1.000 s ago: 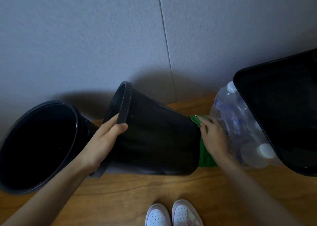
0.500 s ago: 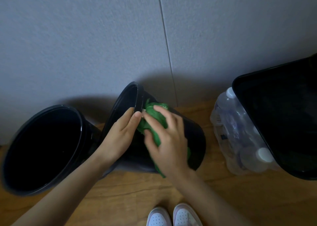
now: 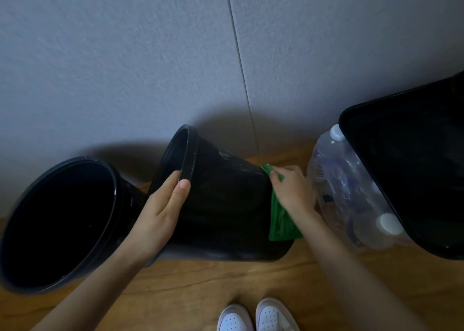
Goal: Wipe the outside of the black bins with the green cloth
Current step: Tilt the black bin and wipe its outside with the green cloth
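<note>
A round black bin (image 3: 226, 205) is tipped on its side in the middle, its mouth turned to the left. My left hand (image 3: 160, 210) grips its rim, thumb outside and fingers inside. My right hand (image 3: 292, 190) presses the green cloth (image 3: 281, 226) against the bin's base end on the right. A second round black bin (image 3: 62, 222) stands at the left with its mouth toward me. A larger black rectangular bin (image 3: 411, 175) fills the right side.
A shrink-wrapped pack of water bottles (image 3: 351, 200) sits between the tipped bin and the rectangular bin, close to my right hand. A grey wall (image 3: 150, 54) runs behind everything. The floor (image 3: 200, 280) is wooden, and my white shoes (image 3: 258, 317) are at the bottom.
My right hand has carried the cloth from near the bin's rim, beside my left hand, back along the bin's side to its base end on the right. The left hand still grips the rim.
</note>
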The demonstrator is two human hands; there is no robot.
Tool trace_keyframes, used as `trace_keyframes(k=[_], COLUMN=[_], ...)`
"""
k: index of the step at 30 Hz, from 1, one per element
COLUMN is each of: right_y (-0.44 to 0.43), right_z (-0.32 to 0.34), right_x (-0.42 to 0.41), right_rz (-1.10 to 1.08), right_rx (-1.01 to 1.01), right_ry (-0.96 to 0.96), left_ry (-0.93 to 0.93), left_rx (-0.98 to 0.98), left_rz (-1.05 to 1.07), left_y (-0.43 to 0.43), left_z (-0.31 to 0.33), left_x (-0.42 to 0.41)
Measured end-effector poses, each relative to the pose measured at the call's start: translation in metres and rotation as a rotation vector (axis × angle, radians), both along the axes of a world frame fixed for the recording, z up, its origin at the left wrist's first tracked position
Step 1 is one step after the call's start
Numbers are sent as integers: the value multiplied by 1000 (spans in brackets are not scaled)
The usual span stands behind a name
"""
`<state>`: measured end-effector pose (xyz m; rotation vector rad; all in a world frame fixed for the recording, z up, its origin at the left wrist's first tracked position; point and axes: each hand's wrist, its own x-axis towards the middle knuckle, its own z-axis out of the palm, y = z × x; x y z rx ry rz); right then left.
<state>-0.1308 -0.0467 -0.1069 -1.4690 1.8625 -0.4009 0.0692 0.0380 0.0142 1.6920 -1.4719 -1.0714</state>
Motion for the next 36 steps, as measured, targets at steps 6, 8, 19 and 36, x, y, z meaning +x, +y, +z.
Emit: trace_keyframes(k=[6,8,19,36], right_y=[17,27,7,22], right_z=[39,65,40,81], right_x=[30,51,34,61], right_rz=[44,90,131,135], right_rx=[-192,-305,-198,-351], right_ry=[-44,-135,-23,-206], left_ry=[-35,-56,-48,-139], left_rx=[17,15,11,37], left_rz=[-38,-57,-75,-122], left_y=[3,4,6,8], left_z=[-2,-1,-2,-6], left_x=[0,-1,0,1])
